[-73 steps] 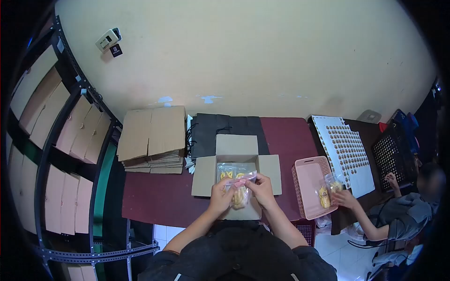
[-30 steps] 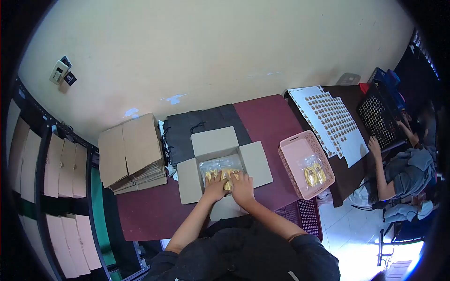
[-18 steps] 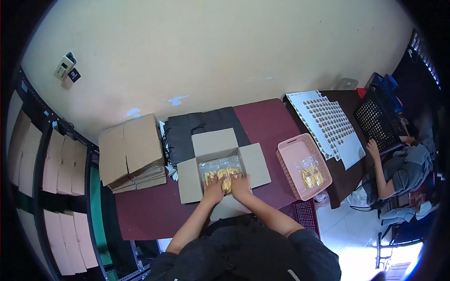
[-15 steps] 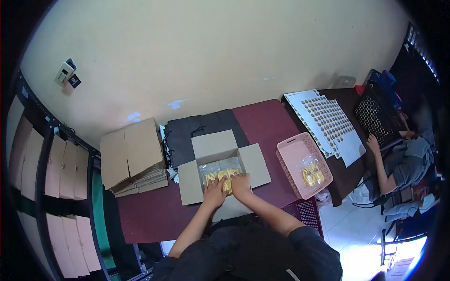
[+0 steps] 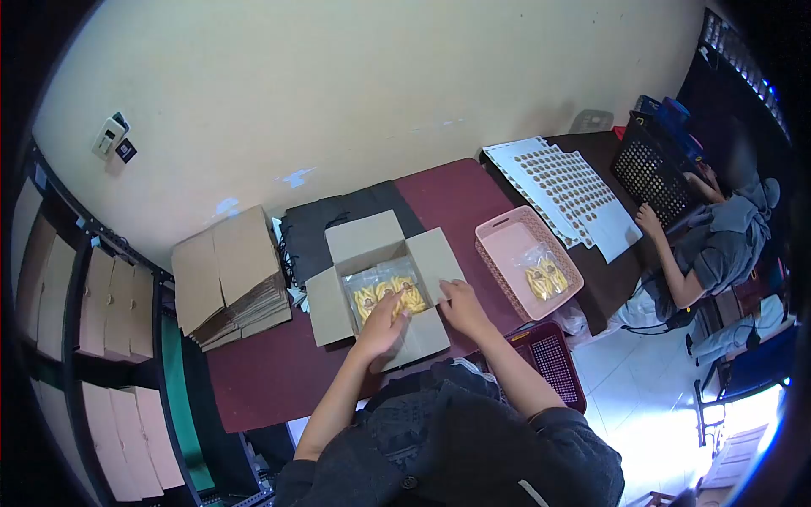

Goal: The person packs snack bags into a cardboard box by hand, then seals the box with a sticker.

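An open cardboard box (image 5: 332, 313) with its flaps spread stands on the dark red table, holding clear bags of yellow pieces (image 5: 409, 296). My left hand (image 5: 382, 326) lies over the near edge of the box, fingers apart, its fingertips at the bags. My right hand (image 5: 461, 306) is at the box's right flap, outside the opening, with fingers spread and nothing visible in it. To the right, a pink basket (image 5: 500, 269) contains similar bags of yellow pieces (image 5: 546, 279).
Flattened cartons (image 5: 226, 270) are stacked at left, beside black folded material (image 5: 338, 221). Sticker sheets (image 5: 574, 190) lie at right. Another person (image 5: 718, 245) sits beyond them by a black crate (image 5: 650, 177). A maroon crate (image 5: 553, 363) is below the table's front edge.
My right hand has left the bags in the box and moved right to the flap. My left hand has lifted slightly off the bags. The whole view has shifted a little.
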`<control>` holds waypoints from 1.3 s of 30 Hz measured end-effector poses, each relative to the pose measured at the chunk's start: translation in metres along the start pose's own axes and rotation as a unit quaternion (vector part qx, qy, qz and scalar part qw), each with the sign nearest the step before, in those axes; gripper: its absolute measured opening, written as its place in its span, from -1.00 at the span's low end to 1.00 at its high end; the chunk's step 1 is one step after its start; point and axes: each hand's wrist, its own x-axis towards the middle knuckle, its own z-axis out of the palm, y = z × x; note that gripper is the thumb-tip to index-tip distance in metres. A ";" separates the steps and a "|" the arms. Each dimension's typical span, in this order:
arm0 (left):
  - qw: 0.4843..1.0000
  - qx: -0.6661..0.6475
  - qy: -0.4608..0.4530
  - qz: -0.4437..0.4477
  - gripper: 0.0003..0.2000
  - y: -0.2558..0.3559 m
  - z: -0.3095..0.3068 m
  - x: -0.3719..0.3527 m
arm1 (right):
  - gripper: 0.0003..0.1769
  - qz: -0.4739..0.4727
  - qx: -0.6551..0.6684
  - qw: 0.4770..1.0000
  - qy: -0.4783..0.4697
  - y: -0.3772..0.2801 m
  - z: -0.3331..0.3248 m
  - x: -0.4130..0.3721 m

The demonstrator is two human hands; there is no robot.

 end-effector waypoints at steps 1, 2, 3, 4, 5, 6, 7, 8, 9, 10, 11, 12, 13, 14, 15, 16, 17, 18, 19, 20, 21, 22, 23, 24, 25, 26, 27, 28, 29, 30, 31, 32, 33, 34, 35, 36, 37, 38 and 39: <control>1.000 -0.028 -0.003 -0.002 -0.52 0.010 0.001 -0.001 | -0.50 0.025 0.007 0.999 0.026 0.011 -0.006 -0.003; 1.000 -0.029 -0.008 0.001 -0.52 0.015 0.004 0.001 | -0.50 0.050 0.015 0.997 0.051 0.021 -0.010 -0.006; 0.998 -0.068 -0.014 -0.002 -0.53 0.020 0.008 0.002 | -0.52 0.069 0.017 0.996 0.062 0.027 -0.015 -0.007; 0.994 -0.107 -0.019 -0.007 -0.53 0.025 0.012 0.002 | -0.52 0.075 0.017 0.995 0.063 0.033 -0.018 -0.012; 0.995 -0.100 -0.024 -0.014 -0.55 0.030 0.015 0.002 | -0.52 0.087 0.011 0.993 0.075 0.038 -0.021 -0.014; 0.995 -0.100 -0.027 -0.012 -0.55 0.033 0.019 0.003 | -0.53 0.096 0.006 0.991 0.089 0.042 -0.025 -0.015; 0.993 -0.113 -0.032 -0.005 -0.55 0.037 0.024 0.004 | -0.53 0.103 0.007 0.990 0.094 0.045 -0.028 -0.018; 0.991 -0.127 -0.037 0.002 -0.56 0.040 0.028 0.006 | -0.53 0.104 0.007 0.990 0.097 0.051 -0.030 -0.021; 0.984 -0.162 -0.061 -0.033 -0.57 0.053 0.025 0.008 | -0.52 0.109 0.001 0.989 0.096 0.058 -0.033 -0.023; 0.984 -0.163 -0.063 -0.030 -0.57 0.056 0.030 0.012 | -0.51 0.114 -0.005 0.989 0.096 0.065 -0.036 -0.026; 0.983 -0.172 -0.061 -0.023 -0.58 0.059 0.034 0.014 | -0.48 0.126 -0.006 0.988 0.092 0.072 -0.038 -0.029; 0.982 -0.181 -0.059 -0.016 -0.59 0.062 0.039 0.017 | -0.48 0.129 -0.007 0.987 0.094 0.078 -0.040 -0.033; 0.979 -0.197 -0.056 -0.022 -0.61 0.069 0.044 0.020 | -0.47 0.141 -0.017 0.985 0.096 0.085 -0.043 -0.036; 0.978 -0.197 -0.062 -0.019 -0.61 0.071 0.051 0.024 | -0.45 0.154 -0.027 0.983 0.099 0.092 -0.045 -0.041; 0.969 -0.235 -0.074 -0.020 -0.62 0.074 0.059 0.029 | -0.42 0.151 -0.034 0.983 0.099 0.099 -0.049 -0.045; 0.958 -0.272 -0.086 -0.019 -0.63 0.077 0.067 0.035 | -0.42 0.156 -0.036 0.982 0.104 0.108 -0.052 -0.049; 0.960 -0.266 -0.085 -0.004 -0.65 0.081 0.076 0.041 | -0.41 0.164 -0.036 0.980 0.102 0.116 -0.056 -0.053; 0.959 -0.268 -0.090 0.001 -0.65 0.088 0.085 0.049 | -0.41 0.172 -0.035 0.979 0.101 0.124 -0.060 -0.057; 0.952 -0.286 -0.105 -0.015 -0.66 0.096 0.095 0.057 | -0.40 0.174 -0.042 0.977 0.113 0.132 -0.065 -0.061; 0.945 -0.303 -0.119 -0.032 -0.67 0.105 0.104 0.064 | -0.40 0.179 -0.043 0.976 0.115 0.140 -0.069 -0.068; 0.947 -0.292 -0.128 -0.043 -0.69 0.119 0.107 0.071 | -0.39 0.185 -0.034 0.975 0.115 0.150 -0.075 -0.073; 0.935 -0.323 -0.148 -0.006 -0.68 0.115 0.126 0.081 | -0.37 0.188 -0.025 0.975 0.119 0.161 -0.081 -0.073; 0.915 -0.369 -0.163 -0.010 -0.68 0.111 0.148 0.090 | -0.43 0.185 -0.037 0.972 0.143 0.169 -0.084 -0.075; 0.891 -0.415 -0.182 -0.016 -0.68 0.119 0.159 0.098 | -0.43 0.188 -0.039 0.970 0.151 0.178 -0.088 -0.074; 0.874 -0.427 -0.226 -0.054 -0.64 0.125 0.168 0.105 | -0.47 0.214 -0.007 0.966 0.146 0.188 -0.092 -0.073; 0.873 -0.426 -0.233 -0.047 -0.64 0.131 0.179 0.115 | -0.51 0.238 0.025 0.961 0.140 0.199 -0.095 -0.071; 0.830 -0.491 -0.237 -0.121 -0.63 0.137 0.193 0.125 | -0.57 0.237 0.015 0.959 0.151 0.206 -0.096 -0.065; 0.777 -0.549 -0.238 -0.196 -0.62 0.139 0.209 0.134 | -0.57 0.241 0.011 0.958 0.155 0.213 -0.100 -0.057; 0.769 -0.544 -0.231 -0.244 -0.54 0.140 0.224 0.146 | -0.55 0.244 0.011 0.959 0.143 0.218 -0.102 -0.049; 0.768 -0.543 -0.236 -0.244 -0.54 0.143 0.236 0.155 | -0.54 0.247 0.011 0.960 0.130 0.223 -0.103 -0.043; 0.729 -0.556 -0.236 -0.323 -0.51 0.145 0.246 0.165 | -0.54 0.251 0.010 0.959 0.132 0.229 -0.100 -0.039; 0.684 -0.564 -0.233 -0.399 -0.47 0.146 0.255 0.176 | -0.50 0.249 -0.019 0.960 0.124 0.235 -0.098 -0.034; 0.633 -0.612 -0.288 -0.376 -0.30 0.119 0.280 0.189 | -0.47 0.246 -0.049 0.961 0.117 0.238 -0.097 -0.029; 0.634 -0.613 -0.291 -0.372 -0.30 0.117 0.291 0.193 | -0.47 0.246 -0.052 0.960 0.121 0.238 -0.098 -0.026; 0.649 -0.594 -0.239 -0.411 -0.20 0.118 0.299 0.197 | -0.42 0.269 -0.071 0.954 0.114 0.234 -0.098 -0.025; 0.660 -0.573 -0.186 -0.449 -0.11 0.120 0.305 0.200 | -0.38 0.293 -0.090 0.946 0.106 0.230 -0.098 -0.024; 0.662 -0.586 -0.139 -0.446 0.05 0.124 0.305 0.197 | -0.33 0.315 -0.105 0.937 0.110 0.230 -0.094 -0.023; 0.665 -0.588 -0.140 -0.438 0.05 0.129 0.302 0.197 | -0.33 0.312 -0.108 0.937 0.118 0.232 -0.092 -0.025; 0.682 -0.552 -0.120 -0.465 -0.08 0.128 0.303 0.197 | -0.38 0.298 -0.099 0.938 0.143 0.236 -0.087 -0.026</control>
